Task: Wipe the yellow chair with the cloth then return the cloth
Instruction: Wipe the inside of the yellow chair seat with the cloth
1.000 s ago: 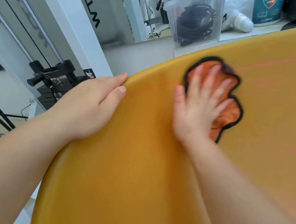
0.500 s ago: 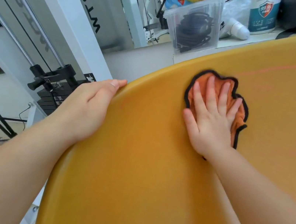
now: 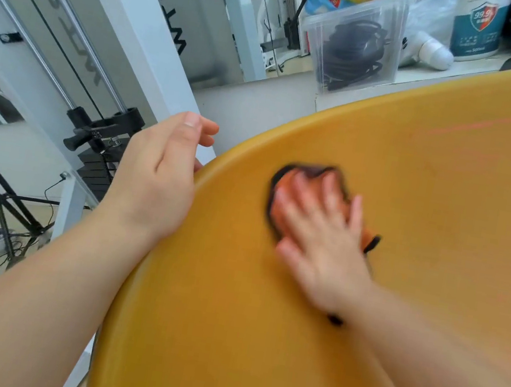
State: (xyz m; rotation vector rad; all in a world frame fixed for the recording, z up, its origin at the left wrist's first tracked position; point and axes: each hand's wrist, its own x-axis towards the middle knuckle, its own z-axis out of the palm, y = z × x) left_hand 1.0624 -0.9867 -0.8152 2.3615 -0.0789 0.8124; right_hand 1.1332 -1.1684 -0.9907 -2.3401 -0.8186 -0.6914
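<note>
Yellow chair fills the near and right of our view, and our cloth, orange with a black edge, lies on it left of centre. We have our right hand flat on the cloth, fingers spread, all a blur. Our left hand sits at the chair's left rim, fingers loosely curled, gripping nothing. Far behind stands a clear box of black cables.

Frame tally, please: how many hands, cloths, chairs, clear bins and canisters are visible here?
Hands: 2, the left hand and the right hand
Cloths: 1, the orange cloth under the right hand
Chairs: 1, the yellow chair
Clear bins: 1, the clear bin
Canisters: 1, the white and teal canister
Total: 6
</note>
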